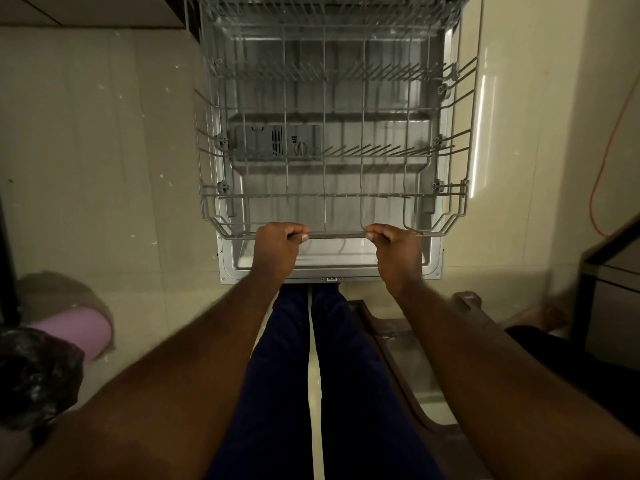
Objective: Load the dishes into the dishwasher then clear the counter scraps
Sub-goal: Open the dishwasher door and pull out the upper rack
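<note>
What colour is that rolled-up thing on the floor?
Pink: the rolled mat lies lower left in the head view.

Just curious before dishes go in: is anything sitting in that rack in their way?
Nothing visible does. The rack holds only its own wire prongs; the left hand and right hand grip its front rail.

Home kitchen, domestic scale. I stand at a dishwasher point(447, 64) with its door point(332, 270) dropped open. A grey wire rack point(325, 195) sits out over the door, and a detergent dispenser point(277, 142) shows in the door's inner face. Pale beige floor tiles point(104, 133) lie on both sides, speckled with bits. A black bin bag point(34, 375) sits low at my left beside a pink roll point(76, 330). An orange cord point(609, 140) trails at the right. Dim indoor light.
</note>
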